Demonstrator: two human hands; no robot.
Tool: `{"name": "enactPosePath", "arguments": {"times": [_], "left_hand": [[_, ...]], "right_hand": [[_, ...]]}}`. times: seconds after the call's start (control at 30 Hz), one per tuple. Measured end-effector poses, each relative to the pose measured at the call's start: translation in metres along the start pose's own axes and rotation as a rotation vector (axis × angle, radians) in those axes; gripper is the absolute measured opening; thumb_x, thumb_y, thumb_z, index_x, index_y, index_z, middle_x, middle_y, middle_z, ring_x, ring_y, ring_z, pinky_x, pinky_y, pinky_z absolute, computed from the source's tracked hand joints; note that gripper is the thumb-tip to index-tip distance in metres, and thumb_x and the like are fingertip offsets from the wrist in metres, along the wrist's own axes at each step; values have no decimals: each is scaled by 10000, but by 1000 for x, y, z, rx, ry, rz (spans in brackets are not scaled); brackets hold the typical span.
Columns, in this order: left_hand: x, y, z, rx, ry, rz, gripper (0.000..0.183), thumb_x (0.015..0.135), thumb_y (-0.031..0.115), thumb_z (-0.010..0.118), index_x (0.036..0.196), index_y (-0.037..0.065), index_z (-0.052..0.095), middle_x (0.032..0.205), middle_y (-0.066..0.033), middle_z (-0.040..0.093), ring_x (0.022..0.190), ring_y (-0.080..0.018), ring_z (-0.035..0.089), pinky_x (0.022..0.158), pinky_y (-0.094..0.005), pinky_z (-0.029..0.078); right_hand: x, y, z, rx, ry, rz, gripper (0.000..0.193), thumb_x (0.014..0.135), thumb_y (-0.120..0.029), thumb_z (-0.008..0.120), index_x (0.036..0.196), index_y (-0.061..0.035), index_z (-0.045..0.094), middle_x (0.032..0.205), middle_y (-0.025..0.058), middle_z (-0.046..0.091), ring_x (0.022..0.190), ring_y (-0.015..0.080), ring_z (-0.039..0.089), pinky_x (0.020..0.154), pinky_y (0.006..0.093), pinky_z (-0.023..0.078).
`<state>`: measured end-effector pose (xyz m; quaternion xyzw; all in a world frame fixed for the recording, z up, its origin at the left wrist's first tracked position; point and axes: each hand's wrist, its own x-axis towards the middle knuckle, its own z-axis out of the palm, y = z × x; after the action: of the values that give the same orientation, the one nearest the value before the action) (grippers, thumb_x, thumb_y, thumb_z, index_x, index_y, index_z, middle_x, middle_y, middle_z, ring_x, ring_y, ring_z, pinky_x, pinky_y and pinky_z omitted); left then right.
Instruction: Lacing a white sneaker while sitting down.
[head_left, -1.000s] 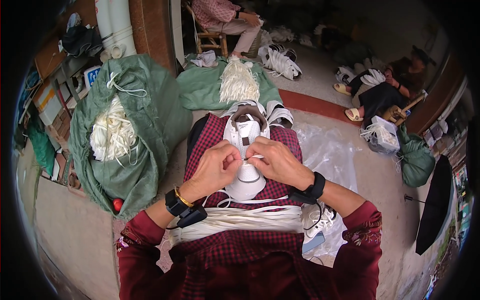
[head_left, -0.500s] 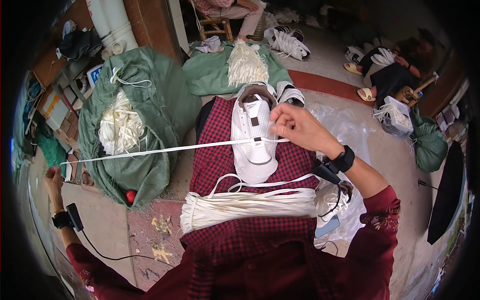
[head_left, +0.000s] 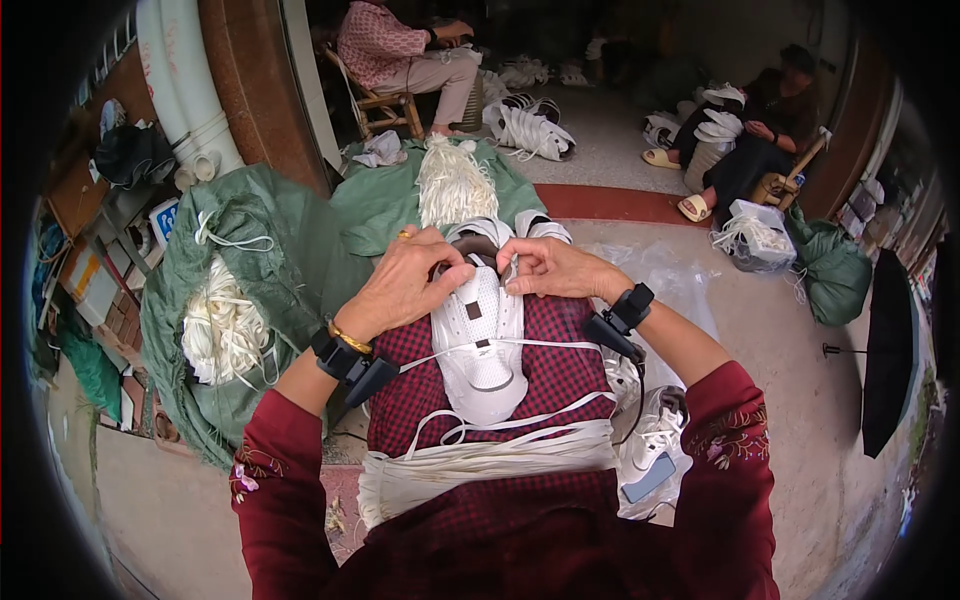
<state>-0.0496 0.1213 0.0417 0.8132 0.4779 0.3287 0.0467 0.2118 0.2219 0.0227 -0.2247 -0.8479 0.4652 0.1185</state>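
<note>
Shoe [head_left: 475, 325], white, mid-frame on plaid apron [head_left: 560, 372], toe twd bottom; lace [head_left: 420, 361] crosses its front, running out both sides. L hand [head_left: 405, 285], out far left w/ lace a moment ago, is now back at shoe top: it & R hand [head_left: 560, 270] pinch opposite edges of the opening, so lace pull looks done for now. Fingers hide the topmost holes. Lace bundle [head_left: 500, 455] below toe; green sack [head_left: 310, 240] left, phone [head_left: 648, 478] lower right, blk umbrella [head_left: 885, 360] far right.

Red-and-black checked cloth [head_left: 562, 368] over the lap, white shoe [head_left: 480, 378] and bundle of white laces [head_left: 490, 462] on it, pale floor [head_left: 748, 370] alongside, clear plastic sheet [head_left: 672, 290] there, seemingly under a phone [head_left: 650, 478]
</note>
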Motion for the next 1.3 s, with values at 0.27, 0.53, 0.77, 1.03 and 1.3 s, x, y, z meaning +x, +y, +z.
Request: {"name": "enactPosePath", "arguments": {"times": [0.27,0.53,0.77,1.03,1.3], "left_hand": [[12,3,9,242,-258,-131,300,853,354,734,932,65,722,998,-94,514,1042,-284,501,950,-425,317],[11,-5,21,32,-190,-85,277,837,271,748,927,19,681,1028,-139,529,1016,-326,525,899,-422,411],[2,-16,26,-157,-156,-47,276,851,227,753,985,-2,678,987,-126,574,982,-296,564,857,-395,465],[-15,-17,27,-303,-65,-201,359,916,253,747,1175,22,655,1010,-36,609,948,-138,588,842,-302,497],[-70,18,8,-366,-40,-245,261,865,146,787,926,14,570,848,-20,580,735,-93,568,659,-257,500]], "right_hand": [[5,4,4,52,22,-67,199,955,-219,702,1057,-77,607,697,-46,520,594,39,480,556,220,419],[14,-17,16,-267,197,-218,248,888,-231,739,1017,-53,623,619,0,499,561,103,438,530,294,364],[7,-15,17,-245,114,-80,307,933,-271,683,1139,-57,608,649,10,493,559,111,504,522,303,416],[3,-10,21,-44,122,-11,271,989,-280,655,1138,-64,586,700,-12,497,593,77,533,535,245,450],[-59,-40,70,-242,339,-60,320,920,-192,700,1085,-1,502,768,133,632,640,230,615,603,376,487]]}}
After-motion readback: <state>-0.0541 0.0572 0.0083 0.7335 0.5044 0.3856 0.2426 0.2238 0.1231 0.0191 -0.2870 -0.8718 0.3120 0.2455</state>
